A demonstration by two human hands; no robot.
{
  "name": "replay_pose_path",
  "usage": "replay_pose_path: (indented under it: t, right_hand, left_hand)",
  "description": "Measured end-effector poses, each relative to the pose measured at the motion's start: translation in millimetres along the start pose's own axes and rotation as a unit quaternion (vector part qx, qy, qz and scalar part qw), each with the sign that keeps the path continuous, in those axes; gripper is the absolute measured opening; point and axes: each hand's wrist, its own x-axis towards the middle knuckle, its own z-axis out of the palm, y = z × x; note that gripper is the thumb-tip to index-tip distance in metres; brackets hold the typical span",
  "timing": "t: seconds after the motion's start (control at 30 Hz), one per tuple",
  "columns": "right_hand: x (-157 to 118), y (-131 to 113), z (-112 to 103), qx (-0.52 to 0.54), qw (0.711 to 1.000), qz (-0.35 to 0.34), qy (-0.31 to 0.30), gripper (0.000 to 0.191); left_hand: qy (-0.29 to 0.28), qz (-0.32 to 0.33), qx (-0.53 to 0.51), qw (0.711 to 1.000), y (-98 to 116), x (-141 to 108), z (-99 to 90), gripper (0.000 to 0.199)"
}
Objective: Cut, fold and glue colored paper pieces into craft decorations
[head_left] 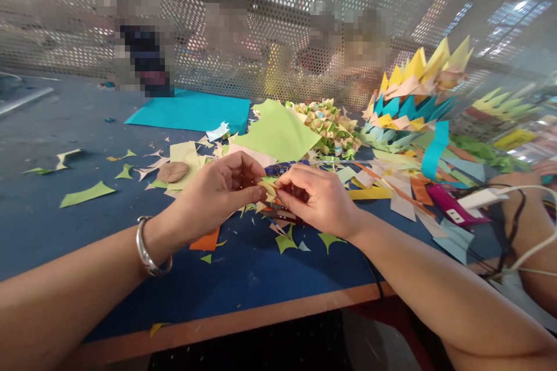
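My left hand [232,188], with a silver bangle on the wrist, is closed on a small curled piece of pale yellow paper [268,188]. From the other side my right hand [315,194] pinches the same piece, its fingertips close to those of the left. Just behind my fingers lies a dark blue patterned object [278,169], mostly covered by my hands. Green paper scraps [286,240] and an orange paper piece [205,239] lie on the blue tabletop [261,278] below my hands.
Behind are a green sheet [278,130], a turquoise sheet [191,110] and a heap of folded paper pieces [333,127]. Stacked pointed paper rings [404,98] stand at right. A magenta power strip [456,204] with cords lies near another person's arm [533,237].
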Motion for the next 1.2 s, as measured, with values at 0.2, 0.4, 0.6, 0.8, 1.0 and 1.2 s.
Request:
replay_pose_path:
  t: [0.2, 0.4, 0.6, 0.8, 1.0, 1.2]
  right_hand:
    - [-1.4, 1.7, -0.1, 0.027, 1.0, 0.014, -0.004, 0.006]
    - [-0.3, 1.7, 0.3, 0.047, 0.998, 0.028, -0.001, 0.008]
    - [0.5, -1.3, 0.2, 0.054, 0.998, 0.035, 0.015, 0.011]
    - [-0.2, -3.6, 0.4, 0.033, 0.999, 0.008, 0.036, 0.013]
    - [-2.5, -3.3, 2.2, -0.01, 0.999, -0.009, 0.032, 0.015]
    - [-3.9, -3.9, 3.1, -0.027, 0.999, -0.024, 0.028, 0.013]
  left_hand:
    - [0.01, 0.027, 0.035, 0.999, 2.4, -0.2, 0.3, 0.017]
    - [0.018, 0.045, 0.08, 0.996, 4.0, -2.0, 1.1, 0.014]
    - [0.022, 0.079, 0.077, 0.994, 1.0, -3.6, 4.3, 0.016]
    - [0.033, 0.048, 0.017, 0.998, 0.5, -3.9, 8.1, 0.022]
    - [0.068, 0.032, 0.004, 0.997, -0.7, -2.6, 8.2, 0.019]
    - [0.066, 0.016, 0.004, 0.998, -0.4, -2.1, 8.9, 0.014]
